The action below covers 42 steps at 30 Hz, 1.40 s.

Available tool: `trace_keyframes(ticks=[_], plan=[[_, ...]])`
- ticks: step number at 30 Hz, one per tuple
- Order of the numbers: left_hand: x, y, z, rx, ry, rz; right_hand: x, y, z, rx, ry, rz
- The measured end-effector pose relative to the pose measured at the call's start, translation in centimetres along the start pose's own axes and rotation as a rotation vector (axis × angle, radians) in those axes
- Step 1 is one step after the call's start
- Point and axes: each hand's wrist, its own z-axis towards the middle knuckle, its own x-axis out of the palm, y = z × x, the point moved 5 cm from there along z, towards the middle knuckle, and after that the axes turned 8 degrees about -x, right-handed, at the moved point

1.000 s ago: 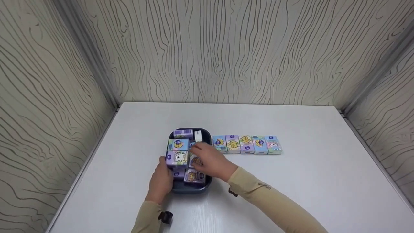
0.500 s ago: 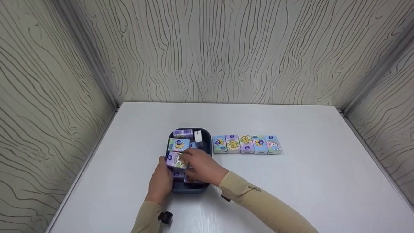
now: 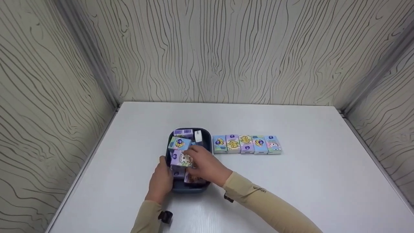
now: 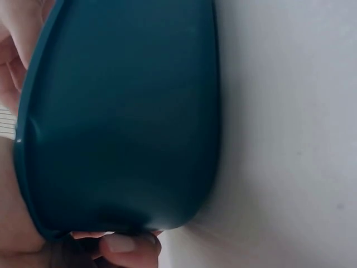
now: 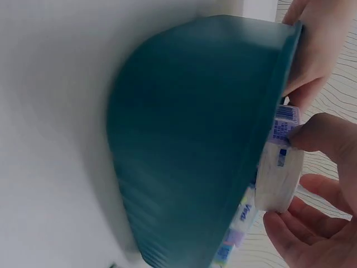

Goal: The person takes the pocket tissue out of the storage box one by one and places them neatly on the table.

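The purple box [image 3: 181, 157] is a small carton with a dark blue emblem and a white cartoon animal on its top face; it sits slightly tilted, at the left rim of the dark teal container [image 3: 190, 190], which stands on the worktop [image 3: 307, 191] left of its middle. The right hand [image 3: 209, 164] pinches the box at its right side; the left hand [image 3: 161, 182] grips the outer left wall and rim of the container. The hands are apart, on opposite sides of the box. The right hand covers one end of the box and much of the patterned box [image 3: 190, 178] below it. In the right wrist view, a white end face shows between thumb and fingers; its owner cannot be determined. The worktop's near edge is cut off. The blue box [image 3: 180, 143] adjoins the purple box on the side toward the worktop's far edge; beyond it lie the barcoded box [image 3: 183, 133] and the white-ended box [image 3: 198, 136]. A row of five boxes [image 3: 246, 144] extends from just beside the container toward the worktop's right edge. The container's right wall stands between this row and the purple box
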Motion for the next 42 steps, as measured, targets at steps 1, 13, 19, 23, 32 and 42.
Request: trace_keyframes(ticks=[1, 13, 19, 23, 32, 42], plan=[[0.0, 0.0, 0.0, -0.002, 0.002, 0.0, -0.5, -0.1, -0.4, 0.009, -0.013, 0.012], [-0.3, 0.4, 0.0, -0.025, -0.003, 0.007, -4.9, -4.1, -6.4, 0.14, -0.153, 0.059], [-0.3, 0.6, 0.1, -0.035, 0.009, 0.016, -5.3, -6.4, -9.6, 0.282, -0.171, 0.047], [-0.4, 0.7, 0.1, -0.044, 0.013, 0.01, -4.8, -7.5, -11.1, 0.344, -0.163, 0.05], [-0.1, 0.2, 0.0, -0.01, 0.008, 0.0, -2.7, -8.7, -13.5, 0.436, -0.062, 0.05], [0.1, 0.1, 0.2, 0.004, -0.006, 0.006, -1.6, -9.0, -15.1, 0.469, 0.003, 0.076]])
